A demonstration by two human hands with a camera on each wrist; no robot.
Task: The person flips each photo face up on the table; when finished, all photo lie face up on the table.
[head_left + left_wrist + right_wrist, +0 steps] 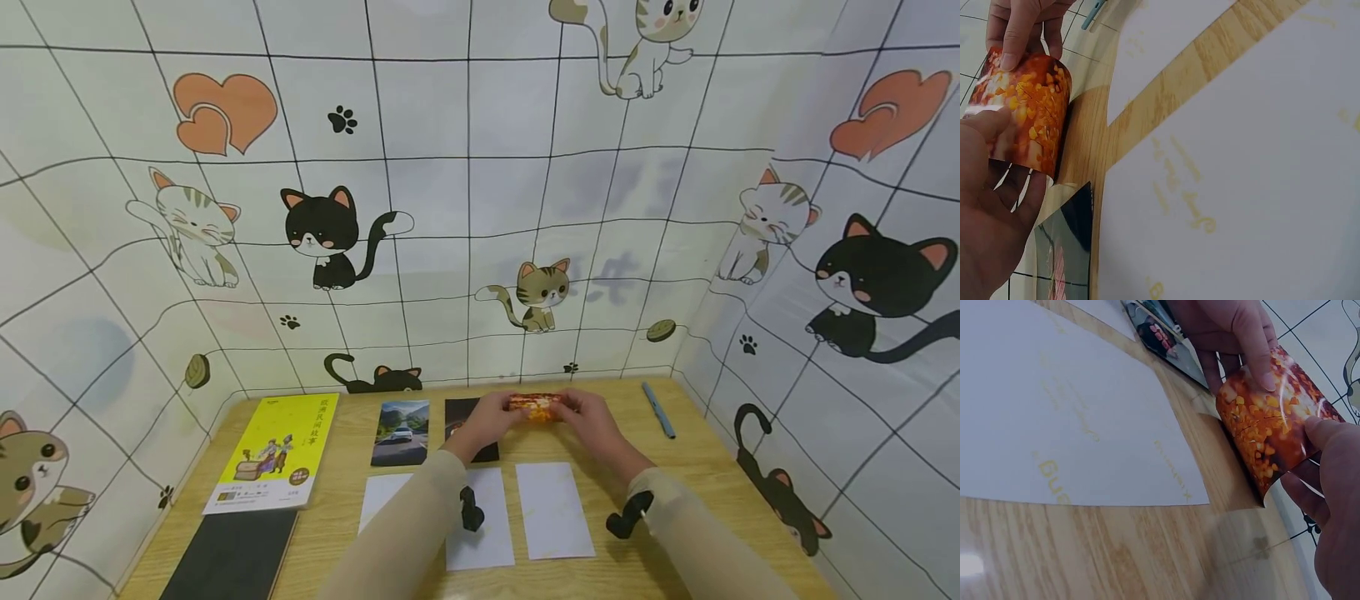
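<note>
Both hands hold one glossy photo print (536, 407) with orange and yellow leaves, bent into a curve, near the back of the table. My left hand (489, 422) pinches its left end, thumb on the picture side and fingers behind, as the left wrist view shows. At the opposite end my right hand (594, 422) pinches it the same way, its thumb (1319, 428) on the picture. A dark photo print (491, 451) lies partly hidden under the left hand. Beside that one is a photo print of a car on a road (400, 433).
White sheets with faint yellow print, such as the right one (555, 510), lie face down in front, partly covered by the left sleeve. A yellow book (279, 450) and a dark notebook (228, 554) sit at left. A blue pen (658, 410) lies at right. Patterned cloth walls surround the table.
</note>
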